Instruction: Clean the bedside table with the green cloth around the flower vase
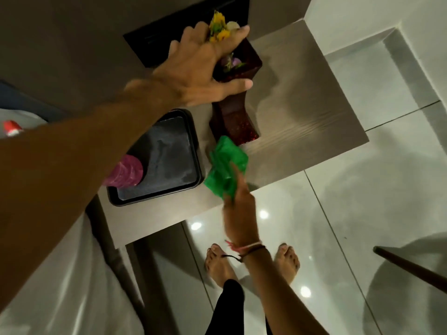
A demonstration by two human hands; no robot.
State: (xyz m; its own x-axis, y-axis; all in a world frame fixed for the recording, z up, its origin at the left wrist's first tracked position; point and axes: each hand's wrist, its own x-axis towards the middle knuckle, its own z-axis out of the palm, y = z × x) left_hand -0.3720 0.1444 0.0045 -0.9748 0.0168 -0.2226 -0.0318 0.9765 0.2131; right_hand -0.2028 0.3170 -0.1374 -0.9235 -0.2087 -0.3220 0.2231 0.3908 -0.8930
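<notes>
Right hand (238,213) closed round a crumpled bright green cloth (226,166), fingers bunched into the fabric, blurred, so exact finger placement unclear; thin thread bands at the wrist. Cloth pressed on the pale wood-grain bedside table top (302,112), near its front edge, its far corner touching or just short of the base of a tall dark-brown glossy flower vase (233,122) — square-mouthed, narrow-waisted, red speckles near the foot.

Left hand (203,68) up beyond the cloth, clasped on the vase's flared top: thumb along the near rim, fingers spread over the far side, grip partly open and wrapped about the mouth. Yellow, white and purple flowers (219,27) poking out between the fingers. Vase leaning, whether lifted clear of the table not discernible.

Left of the cloth, just beside it — a black rounded-corner rectangular tray (169,151) on the same top, holding a pink ribbed plastic bottle (125,174) half hidden under the left forearm. Below the right wrist, bare feet on glossy grey floor tiles (362,213).
</notes>
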